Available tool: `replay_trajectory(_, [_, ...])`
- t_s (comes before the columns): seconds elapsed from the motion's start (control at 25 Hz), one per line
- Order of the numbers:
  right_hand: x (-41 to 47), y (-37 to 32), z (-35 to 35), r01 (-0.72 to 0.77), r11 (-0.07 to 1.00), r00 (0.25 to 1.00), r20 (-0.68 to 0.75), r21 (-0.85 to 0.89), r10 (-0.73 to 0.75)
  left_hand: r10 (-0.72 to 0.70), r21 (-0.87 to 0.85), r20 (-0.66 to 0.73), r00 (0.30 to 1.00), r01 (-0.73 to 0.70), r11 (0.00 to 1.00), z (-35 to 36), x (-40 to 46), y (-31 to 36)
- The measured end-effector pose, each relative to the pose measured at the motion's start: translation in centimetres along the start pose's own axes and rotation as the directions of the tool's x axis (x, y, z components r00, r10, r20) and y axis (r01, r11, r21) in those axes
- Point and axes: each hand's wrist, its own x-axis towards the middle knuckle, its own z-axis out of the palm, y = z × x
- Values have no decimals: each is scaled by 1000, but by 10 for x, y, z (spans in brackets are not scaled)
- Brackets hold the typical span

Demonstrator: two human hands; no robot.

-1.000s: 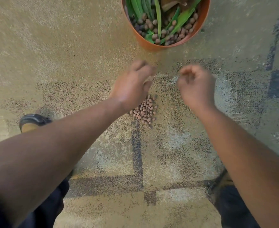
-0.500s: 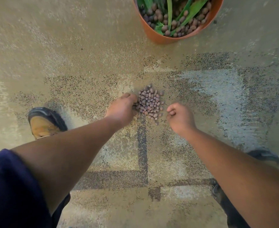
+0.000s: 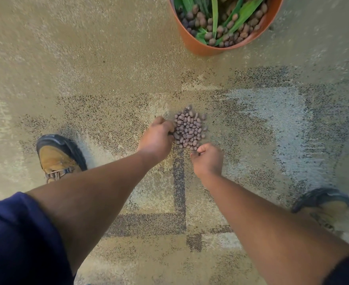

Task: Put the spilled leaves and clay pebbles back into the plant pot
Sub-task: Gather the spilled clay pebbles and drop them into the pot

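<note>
A patterned tan carpet (image 3: 87,58) carries an orange pot (image 3: 192,43) at the top, a pebble pile (image 3: 190,128) mid-floor, and two shoes (image 3: 56,157) well apart.

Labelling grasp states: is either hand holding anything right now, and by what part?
Cannot tell for sure. Both the left hand and right hand curl their fingers at the edges of the pile of small brown clay pebbles on the carpet; any pebbles enclosed are hidden.

Plant pot (image 3: 192,43): orange. Leaves (image 3: 242,14): green. Clay pebbles (image 3: 189,128): brown-purple. Carpet (image 3: 87,58): tan, with dark speckled bands and pale grey patches. Shoes (image 3: 55,159): tan, black-edged. Sleeve (image 3: 15,239): navy.
</note>
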Motion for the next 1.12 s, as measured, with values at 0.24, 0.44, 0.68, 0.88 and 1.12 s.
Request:
replay_trajectory(0.24, [4,10,-10,53,989,997,64,-137,-45,31,59,-67,997,-27,998,-9,0,-7])
replay_trajectory(0.44, [1,-8,-31,17,998,1000,-18,68,-15,-2,-9,-94,996,1,1000,-22,3,-5])
replay_trajectory(0.68, [-1,-101,-110,524,761,836,-401,383,-374,257,-204,-499,828,-400,894,-87,24,71])
replay_trajectory(0.88, [33,-158,-156,665,709,712,-484,234,-509,317,-167,-573,756,-486,858,-128,70,122])
replay_trajectory(1.12, [52,-142,-153,678,727,684,-459,112,-567,320,-158,-529,785,-462,873,-122,75,110])
